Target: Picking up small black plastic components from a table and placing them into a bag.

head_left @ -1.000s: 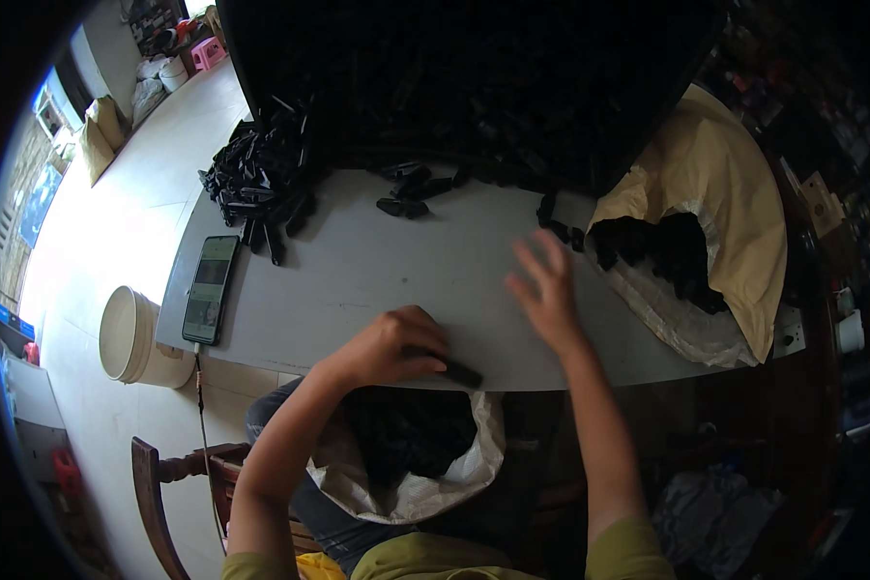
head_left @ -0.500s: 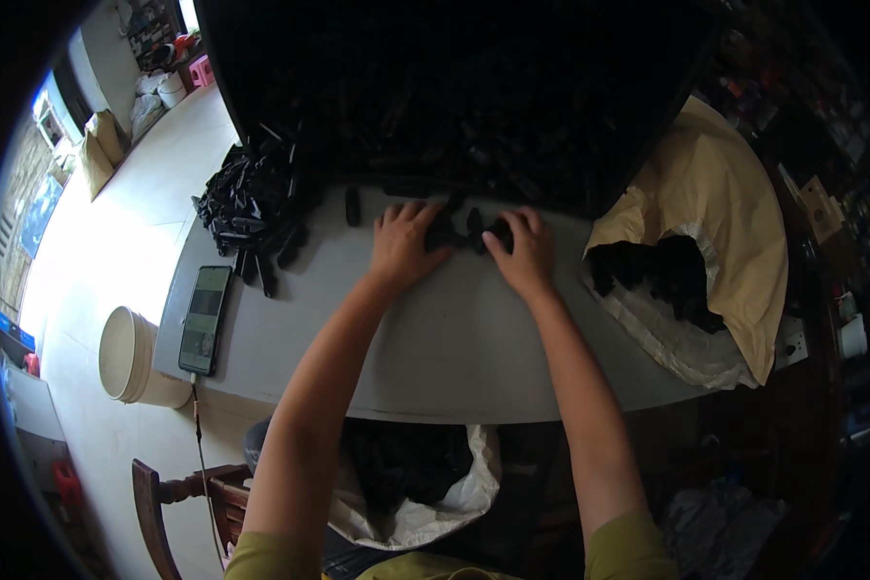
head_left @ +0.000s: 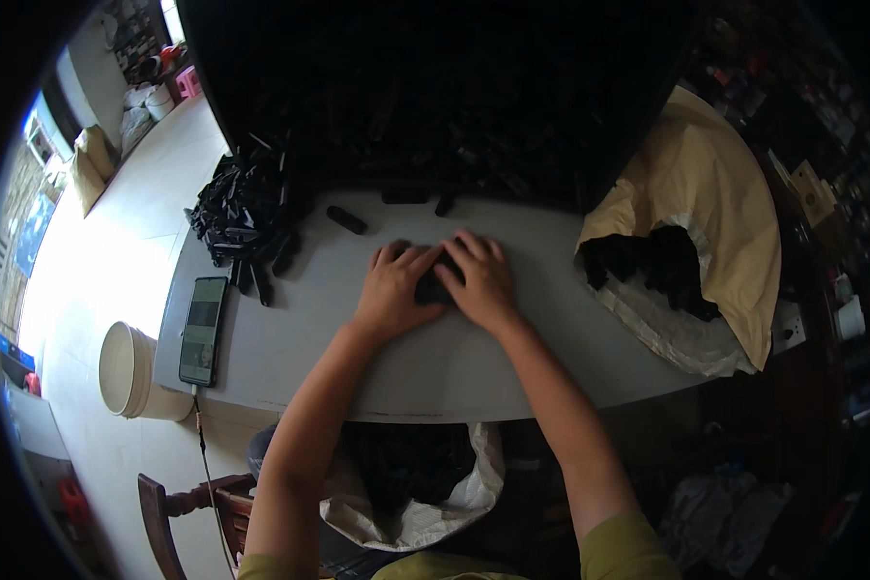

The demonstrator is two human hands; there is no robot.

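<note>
My left hand [head_left: 392,292] and my right hand [head_left: 483,286] meet over the middle of the grey table [head_left: 435,377]. Between them they enclose a small cluster of black pieces [head_left: 435,288], mostly covered by my fingers, so their exact kind cannot be made out. One elongated black piece [head_left: 346,219] lies loose beyond my left hand. Farther back, another long black piece [head_left: 404,195] and a shorter black piece [head_left: 444,205] rest by the edge of a dark container [head_left: 435,87].
At the left lies a heap of black pieces [head_left: 242,217], near a phone [head_left: 203,332] with a cable. A pale bucket [head_left: 130,372] stands beyond the table's left edge. An open tan sack [head_left: 730,213] of black items sits right. Below the front edge is an open white sack [head_left: 488,474].
Both hands have drawn toward me and closed in on each other, bringing black pieces along. The loose piece beyond my left hand has turned from upright to slanted.
</note>
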